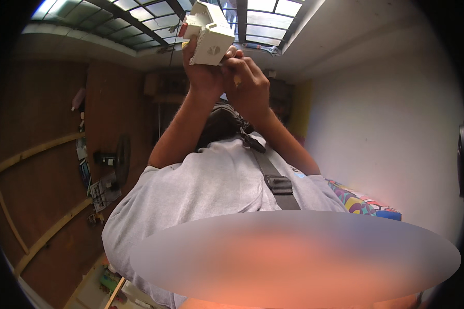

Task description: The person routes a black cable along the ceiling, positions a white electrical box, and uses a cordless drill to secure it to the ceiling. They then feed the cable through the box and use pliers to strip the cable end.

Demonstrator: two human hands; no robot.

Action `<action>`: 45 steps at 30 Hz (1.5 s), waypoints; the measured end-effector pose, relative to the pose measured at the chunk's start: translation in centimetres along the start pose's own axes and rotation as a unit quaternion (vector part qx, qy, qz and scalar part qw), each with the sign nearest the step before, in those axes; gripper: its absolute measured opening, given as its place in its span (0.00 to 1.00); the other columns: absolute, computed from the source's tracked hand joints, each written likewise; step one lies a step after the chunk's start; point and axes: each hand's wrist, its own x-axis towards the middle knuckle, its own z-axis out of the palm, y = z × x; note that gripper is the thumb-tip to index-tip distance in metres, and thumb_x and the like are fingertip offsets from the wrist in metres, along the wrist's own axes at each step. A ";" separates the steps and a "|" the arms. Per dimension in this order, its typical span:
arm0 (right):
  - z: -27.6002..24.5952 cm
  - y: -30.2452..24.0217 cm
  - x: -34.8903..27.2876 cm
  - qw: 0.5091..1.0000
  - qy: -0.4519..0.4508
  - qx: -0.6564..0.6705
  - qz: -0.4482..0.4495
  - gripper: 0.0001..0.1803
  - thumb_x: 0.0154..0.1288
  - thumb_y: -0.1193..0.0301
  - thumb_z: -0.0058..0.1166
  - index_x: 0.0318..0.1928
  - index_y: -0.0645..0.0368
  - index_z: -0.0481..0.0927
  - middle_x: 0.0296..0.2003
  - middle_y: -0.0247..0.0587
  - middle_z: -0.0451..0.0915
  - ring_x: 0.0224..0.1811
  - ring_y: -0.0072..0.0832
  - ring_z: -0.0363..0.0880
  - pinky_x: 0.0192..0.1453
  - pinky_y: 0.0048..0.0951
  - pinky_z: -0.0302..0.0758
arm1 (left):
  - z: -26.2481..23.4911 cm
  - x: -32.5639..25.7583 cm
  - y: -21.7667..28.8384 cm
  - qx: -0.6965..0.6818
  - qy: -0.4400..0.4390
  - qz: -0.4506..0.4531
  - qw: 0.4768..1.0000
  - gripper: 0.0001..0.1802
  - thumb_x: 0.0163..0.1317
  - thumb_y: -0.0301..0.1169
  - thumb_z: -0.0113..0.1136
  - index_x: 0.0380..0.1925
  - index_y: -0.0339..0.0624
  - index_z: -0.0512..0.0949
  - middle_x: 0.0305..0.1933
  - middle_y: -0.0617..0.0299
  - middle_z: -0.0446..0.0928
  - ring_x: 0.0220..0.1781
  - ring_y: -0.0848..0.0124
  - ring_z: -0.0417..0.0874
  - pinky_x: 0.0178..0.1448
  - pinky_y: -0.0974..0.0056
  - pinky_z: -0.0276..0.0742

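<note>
A cream-white plastic box-like housing [211, 44] is held up at the top of the view. It has an open, stepped upper side, a round moulded mark on one face and a small red part at its left edge. My left hand [203, 74] grips it from the left and below, fingers closed along its side. At its lower right corner my right hand [247, 82] is closed, with fingertips against or very near the housing. A little yellow shows between the right-hand fingers; what it belongs to is mostly hidden.
Gridded windows [268, 23] are at the top, and a blue-and-grey wrench-like tool [263, 49] lies by the sill. Brown wooden panelling [36, 180] and a dark fan [122, 159] stand left. A white wall [386, 129] and patterned cloth [361, 201] are right.
</note>
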 end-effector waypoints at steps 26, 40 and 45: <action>-48.0 -0.2 66.9 0.707 0.440 -0.502 -0.233 0.11 0.72 0.66 0.54 0.40 0.56 0.88 0.41 0.47 0.88 0.48 0.45 0.87 0.52 0.51 0.82 | -18.9 -14.9 12.3 0.292 0.283 0.089 0.909 0.28 0.66 0.54 0.68 0.58 0.49 0.78 0.41 0.67 0.83 0.29 0.78 0.82 0.21 0.73 0.64; -47.0 -1.7 67.4 0.627 0.403 -0.660 -0.094 0.17 0.80 0.63 0.51 0.45 0.60 0.89 0.47 0.44 0.90 0.52 0.44 0.87 0.57 0.48 0.80 | -21.9 -17.9 13.4 0.284 0.393 0.119 0.866 0.26 0.66 0.53 0.68 0.54 0.47 0.80 0.38 0.67 0.83 0.27 0.79 0.81 0.21 0.73 0.65; -50.4 -0.8 68.7 0.696 0.345 -0.606 -0.173 0.19 0.85 0.60 0.49 0.53 0.59 0.88 0.55 0.43 0.89 0.57 0.35 0.86 0.63 0.43 0.80 | -21.8 -17.7 13.5 0.296 0.376 0.107 0.872 0.26 0.65 0.53 0.68 0.53 0.47 0.80 0.37 0.67 0.83 0.26 0.79 0.80 0.21 0.73 0.66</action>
